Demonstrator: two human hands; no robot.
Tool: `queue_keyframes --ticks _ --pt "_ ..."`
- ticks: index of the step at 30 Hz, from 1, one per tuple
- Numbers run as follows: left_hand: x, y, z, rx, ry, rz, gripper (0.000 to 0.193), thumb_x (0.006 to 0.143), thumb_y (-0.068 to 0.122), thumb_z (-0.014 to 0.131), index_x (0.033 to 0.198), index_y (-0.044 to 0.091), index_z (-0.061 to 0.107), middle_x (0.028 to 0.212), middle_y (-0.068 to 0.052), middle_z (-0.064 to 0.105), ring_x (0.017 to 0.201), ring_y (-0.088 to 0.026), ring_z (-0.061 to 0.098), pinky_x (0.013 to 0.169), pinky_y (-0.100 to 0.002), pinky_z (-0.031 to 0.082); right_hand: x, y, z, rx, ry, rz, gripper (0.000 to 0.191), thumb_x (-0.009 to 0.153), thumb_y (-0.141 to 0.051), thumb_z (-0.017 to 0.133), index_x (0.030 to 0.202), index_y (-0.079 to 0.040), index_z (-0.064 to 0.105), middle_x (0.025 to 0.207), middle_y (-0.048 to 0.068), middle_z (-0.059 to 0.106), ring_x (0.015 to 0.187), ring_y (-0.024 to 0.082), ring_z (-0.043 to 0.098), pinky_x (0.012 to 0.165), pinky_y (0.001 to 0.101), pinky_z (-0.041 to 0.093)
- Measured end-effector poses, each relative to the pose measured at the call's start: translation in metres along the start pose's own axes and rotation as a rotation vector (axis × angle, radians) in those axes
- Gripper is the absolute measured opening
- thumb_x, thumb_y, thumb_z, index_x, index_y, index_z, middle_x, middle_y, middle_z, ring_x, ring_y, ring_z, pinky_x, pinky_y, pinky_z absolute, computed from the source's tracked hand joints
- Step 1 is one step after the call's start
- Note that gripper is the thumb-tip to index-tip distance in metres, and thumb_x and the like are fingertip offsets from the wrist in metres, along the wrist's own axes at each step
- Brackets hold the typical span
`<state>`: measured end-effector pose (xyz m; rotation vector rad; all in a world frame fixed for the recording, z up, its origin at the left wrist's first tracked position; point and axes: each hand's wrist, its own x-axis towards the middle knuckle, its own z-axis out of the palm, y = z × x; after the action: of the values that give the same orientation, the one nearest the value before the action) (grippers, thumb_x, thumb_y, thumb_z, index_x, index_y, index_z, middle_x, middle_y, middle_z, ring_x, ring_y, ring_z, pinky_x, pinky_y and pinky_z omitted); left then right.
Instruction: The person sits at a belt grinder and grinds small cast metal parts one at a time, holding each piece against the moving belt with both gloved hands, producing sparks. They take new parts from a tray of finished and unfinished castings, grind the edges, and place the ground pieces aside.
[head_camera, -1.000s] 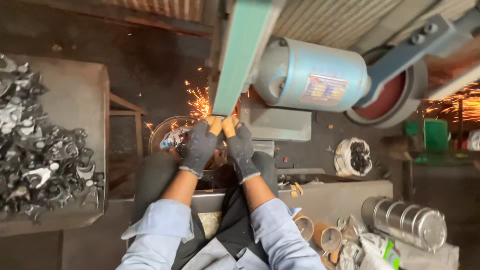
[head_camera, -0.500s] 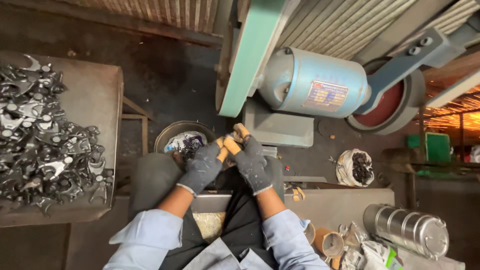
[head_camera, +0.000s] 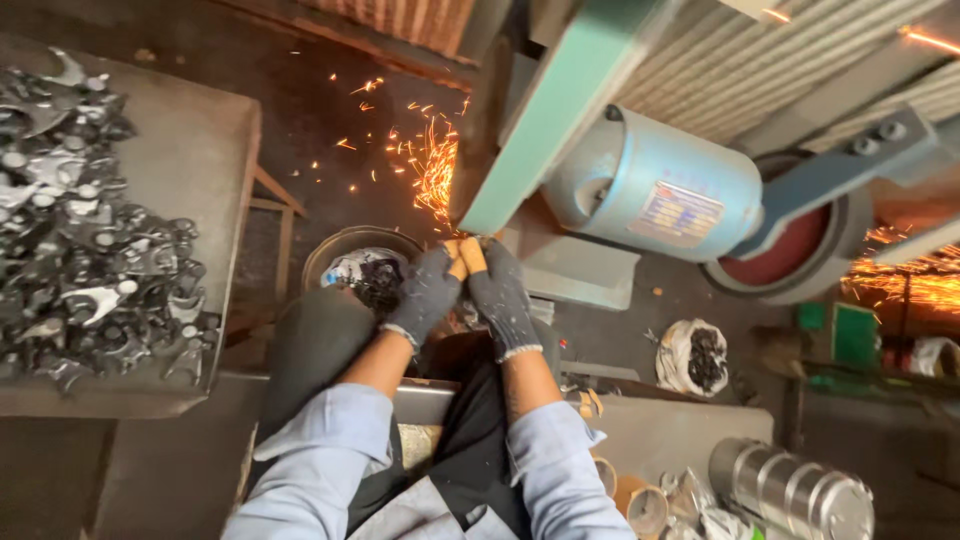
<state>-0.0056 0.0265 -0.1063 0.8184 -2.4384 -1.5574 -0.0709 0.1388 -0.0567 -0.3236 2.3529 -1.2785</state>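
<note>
Two hands, both in dark grey knitted gloves. The left hand (head_camera: 428, 290) and the right hand (head_camera: 500, 292) are pressed together at centre frame, thumbs touching, clamped jointly on a small workpiece (head_camera: 466, 243); only a sliver of it shows beyond the orange-tipped fingertips (head_camera: 470, 256), so its shape cannot be told. The piece is held against the lower end of the pale green sloping belt arm of the grinding machine (head_camera: 555, 120). In my judgement the two-handed hold is for steady pressure at the contact point.

One spray of orange sparks (head_camera: 425, 165) flies up and left from that contact, away from the person.

One round metal basin of dark scrap (head_camera: 362, 270) sits directly below the hands, left of centre, seemingly placed to catch finished or fallen pieces.

One pale blue cylindrical motor (head_camera: 660, 190) lies right of the belt arm, beside one red-faced wheel (head_camera: 785, 265).

At left frame, one grey metal counter (head_camera: 190, 140) carries a heap of dull silver cast parts (head_camera: 70, 220); too many to count, within reach of the left side.

One white bag of dark pieces (head_camera: 695, 355) lies on the floor at lower right. One ribbed steel canister (head_camera: 795, 490) stands at the bottom right corner.
</note>
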Motion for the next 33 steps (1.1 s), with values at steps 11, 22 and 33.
queue_keyframes --ticks 11,22,33 --pt "-0.012 0.050 -0.068 -0.105 -0.096 0.002 0.031 0.087 0.024 0.071 0.115 0.010 0.074 0.102 -0.015 0.076 0.087 -0.034 0.072 0.075 -0.043 0.055 -0.022 -0.026 0.037 1.617 -0.261 0.422 0.047 0.090 -0.038 0.058 0.119 0.000 0.059 0.109 0.013 0.071 0.096 0.027 0.071 0.089 0.0399 0.059" --pt "-0.017 0.008 -0.020 -0.288 0.088 0.035 0.026 0.097 0.012 0.062 0.120 0.003 0.070 0.108 -0.016 0.075 0.097 -0.026 0.071 0.085 -0.034 0.054 -0.001 -0.004 0.013 0.505 -0.072 0.112 0.033 0.098 -0.029 0.068 0.114 -0.001 0.070 0.098 0.004 0.074 0.087 0.013 0.065 0.076 0.0269 0.054" --pt "0.009 0.013 -0.001 0.118 0.024 0.147 0.024 0.093 0.023 0.067 0.104 0.002 0.071 0.098 -0.024 0.071 0.091 -0.044 0.067 0.079 -0.051 0.054 -0.010 0.030 0.005 0.990 -0.001 0.220 0.035 0.102 -0.026 0.064 0.123 0.003 0.065 0.108 0.011 0.071 0.094 0.019 0.067 0.082 0.0329 0.056"
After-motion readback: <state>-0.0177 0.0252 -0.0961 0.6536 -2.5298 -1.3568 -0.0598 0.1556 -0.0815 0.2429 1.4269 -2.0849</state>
